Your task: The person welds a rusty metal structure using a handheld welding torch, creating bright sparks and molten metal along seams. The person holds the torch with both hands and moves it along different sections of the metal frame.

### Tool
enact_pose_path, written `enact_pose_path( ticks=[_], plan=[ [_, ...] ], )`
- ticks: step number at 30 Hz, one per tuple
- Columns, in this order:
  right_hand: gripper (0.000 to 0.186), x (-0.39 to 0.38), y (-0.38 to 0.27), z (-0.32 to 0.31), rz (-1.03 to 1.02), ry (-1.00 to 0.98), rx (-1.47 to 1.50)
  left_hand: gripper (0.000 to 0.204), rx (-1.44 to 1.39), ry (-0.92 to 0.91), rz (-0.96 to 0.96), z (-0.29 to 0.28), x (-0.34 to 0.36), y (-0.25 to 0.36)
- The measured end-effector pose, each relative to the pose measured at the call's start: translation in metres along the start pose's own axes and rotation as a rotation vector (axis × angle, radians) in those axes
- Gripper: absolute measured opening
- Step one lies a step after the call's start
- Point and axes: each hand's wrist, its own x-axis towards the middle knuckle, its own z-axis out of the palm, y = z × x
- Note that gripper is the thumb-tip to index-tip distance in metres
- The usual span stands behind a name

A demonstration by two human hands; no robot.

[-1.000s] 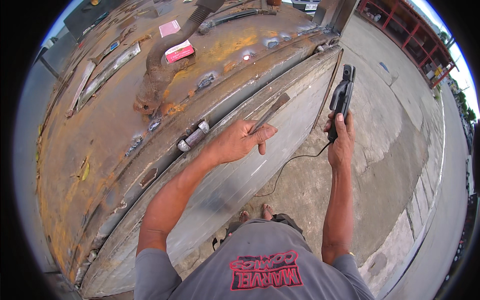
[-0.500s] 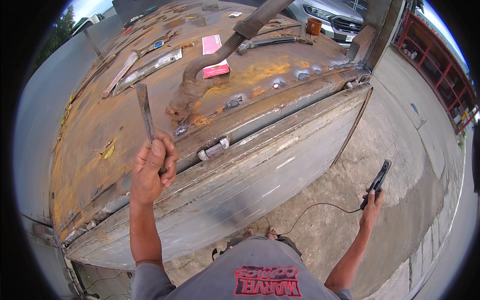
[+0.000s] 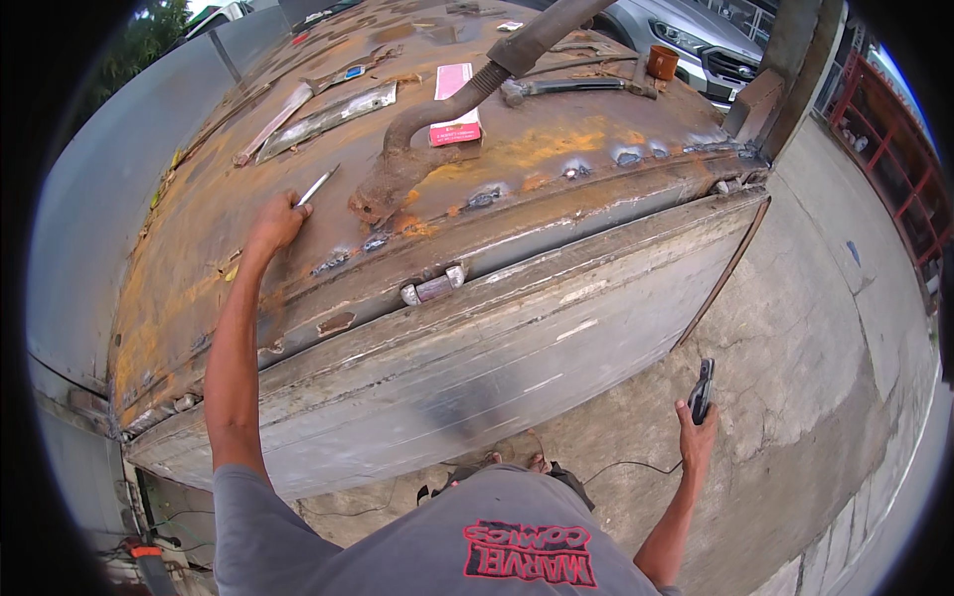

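My left hand reaches over the rusty metal bed, closed around a narrow flat metal strip that points up and to the right. The strip is low over the bed; I cannot tell whether it touches. Near it the rusty lower end of a bent pipe meets the bed. Fresh weld spots run along the bed's edge. Away to the right, over the concrete, my right hand grips a black welding electrode holder with a cable trailing from it. No rod shows in its jaws.
On the bed lie a pink-and-white box, a hammer, a brown cup and long metal scraps. A grey hinged panel hangs below the bed's edge. A steel post stands at right. The cable crosses the ground.
My left hand has moved forward over the bed, lowering the strip from upright to slanting. My right hand with the electrode holder has come lower and slightly inward. The view has shifted a little.
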Motion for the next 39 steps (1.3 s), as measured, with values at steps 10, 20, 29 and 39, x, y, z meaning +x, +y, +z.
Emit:
enact_pose_path(
  ticks=[10,20,29,39],
  plan=[
    [0.084,-0.009,0.033,0.0,0.03,0.054,0.048,0.05,-0.045,-0.067,0.232,-0.015,0.035,0.087],
    [0.079,-0.046,0.041,-0.027,0.171,0.182,0.032,0.07,-0.079,-0.103,0.753,0.027,0.097,0.184],
    [0.084,-0.092,0.072,-0.051,0.267,0.308,0.04,0.034,-0.073,-0.038,0.773,0.061,0.144,0.185],
    [0.102,-0.097,0.043,-0.047,0.343,0.189,0.127,0.07,-0.13,0.283,1.147,0.052,0.131,0.19]
  ],
)
